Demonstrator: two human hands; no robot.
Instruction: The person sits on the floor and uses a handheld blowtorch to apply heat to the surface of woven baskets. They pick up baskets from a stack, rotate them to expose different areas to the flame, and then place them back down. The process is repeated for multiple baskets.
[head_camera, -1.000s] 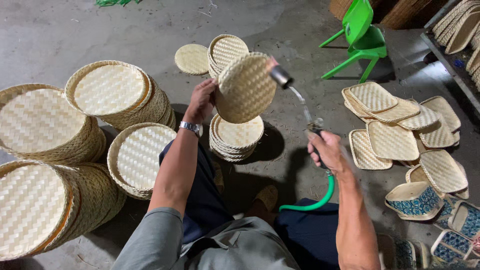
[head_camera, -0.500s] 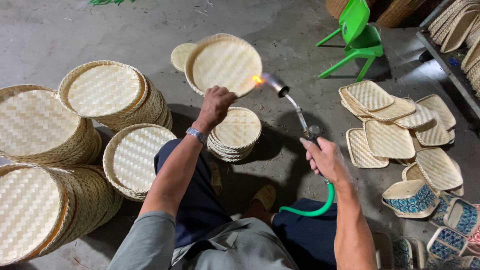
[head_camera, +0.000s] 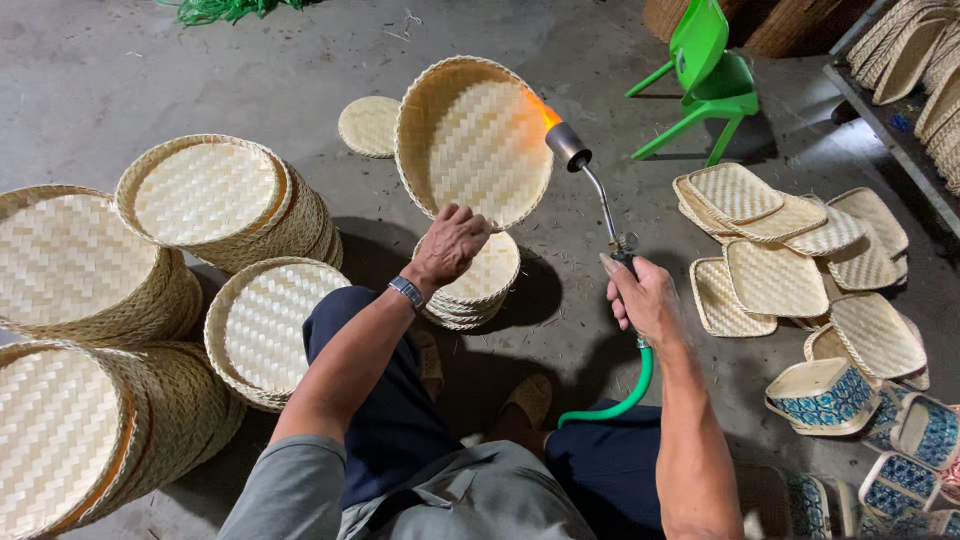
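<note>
Since half a second ago the tray (head_camera: 472, 140) has tipped further, its hollow side now facing me at upper centre of the frame, and the flame (head_camera: 541, 108) licks its right rim rather than standing just off it.

Grip: left hand (head_camera: 450, 245) pinches the tray's lower edge, thumb and fingers clenched on the rim, tray held up off the floor. Right hand (head_camera: 645, 300) is wrapped tight round the torch (head_camera: 590, 185) handle, centre right; a green hose (head_camera: 620, 395) curls down from it toward lower centre.

Progress, my judgement only: one tray is under the flame. A low stack (head_camera: 480, 285) of round trays sits right below the left hand, and one single tray (head_camera: 368, 125) lies flat just left of the held one. Tall stacks (head_camera: 215, 205) of bigger round trays fill the left side of the frame. I cannot tell from colour which piles have been singed and which have not, so the share done is unclear; many trays are about.

Surface: bare grey concrete floor (head_camera: 120, 80), dusty, with shadows under the stacks. I sit low, knees apart.

Room: squarish trays (head_camera: 775, 275) scattered at right, blue-patterned baskets (head_camera: 825, 395) at lower right, a green plastic chair (head_camera: 710, 75) at upper right, a rack of more trays along the right edge, green strands at the top edge.
</note>
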